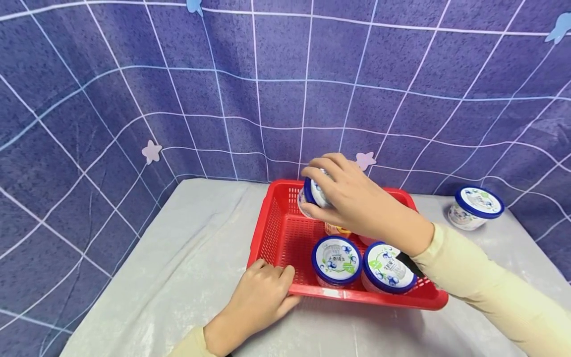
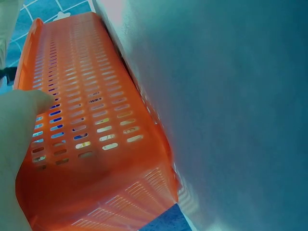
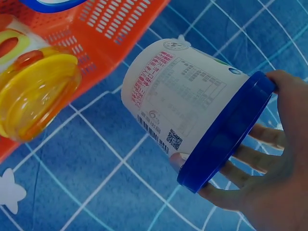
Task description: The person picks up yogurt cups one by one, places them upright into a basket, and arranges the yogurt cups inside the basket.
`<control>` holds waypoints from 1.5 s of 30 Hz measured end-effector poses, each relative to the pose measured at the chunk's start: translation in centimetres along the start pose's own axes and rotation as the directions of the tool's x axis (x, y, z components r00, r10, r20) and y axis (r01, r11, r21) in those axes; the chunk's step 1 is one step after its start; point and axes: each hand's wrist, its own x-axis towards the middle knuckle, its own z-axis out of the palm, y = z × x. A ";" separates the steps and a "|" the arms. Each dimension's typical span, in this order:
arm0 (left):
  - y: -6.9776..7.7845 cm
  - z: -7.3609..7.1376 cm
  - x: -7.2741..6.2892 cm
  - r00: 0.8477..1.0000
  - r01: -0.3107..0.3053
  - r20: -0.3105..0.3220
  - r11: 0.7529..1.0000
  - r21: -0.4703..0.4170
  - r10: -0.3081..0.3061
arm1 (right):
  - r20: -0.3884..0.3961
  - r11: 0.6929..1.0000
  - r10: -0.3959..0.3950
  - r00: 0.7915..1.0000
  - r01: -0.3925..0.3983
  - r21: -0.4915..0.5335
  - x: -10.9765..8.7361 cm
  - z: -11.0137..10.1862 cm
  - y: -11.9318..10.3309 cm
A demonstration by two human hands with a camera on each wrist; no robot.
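My right hand [image 1: 352, 198] holds a tilted white tub [image 1: 318, 191] with a blue lid over the back of the red basket [image 1: 374, 297]. In the right wrist view its fingers and thumb grip the tub [image 3: 178, 101] around the lid's edge, and printed text and a barcode show. My left hand [image 1: 258, 292] grips the basket's front-left rim, its thumb against the outer wall in the left wrist view. Two blue-lidded tubs, one [image 1: 336, 260] nearer the middle and another [image 1: 389, 267] to its right, stand in the basket's front. Behind them, a yellow-orange container [image 1: 336, 229] is partly hidden by my right hand.
Another blue-lidded tub [image 1: 475, 206] stands on the grey-covered table [image 1: 196, 238], right of the basket. A purple-blue cloth [image 1: 281, 99] with a white grid and star shapes hangs behind and at the sides. My right forearm crosses above the basket's right side.
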 end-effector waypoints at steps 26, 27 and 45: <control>0.1 -0.2 0.0 0.998 -0.005 0.059 0.999 0.036 0.002 | 0.456 0.992 -0.035 0.889 0.085 -0.091 4.1 8.9 0.2; 0.1 -0.2 0.0 0.998 -0.004 0.060 0.999 0.038 0.001 | 0.479 0.991 -0.029 0.877 0.088 -0.099 4.2 9.3 0.2; 0.1 -0.3 0.0 0.998 -0.002 0.055 0.999 0.047 -0.001 | 0.657 0.987 0.050 0.752 0.061 -0.146 3.5 11.4 -0.5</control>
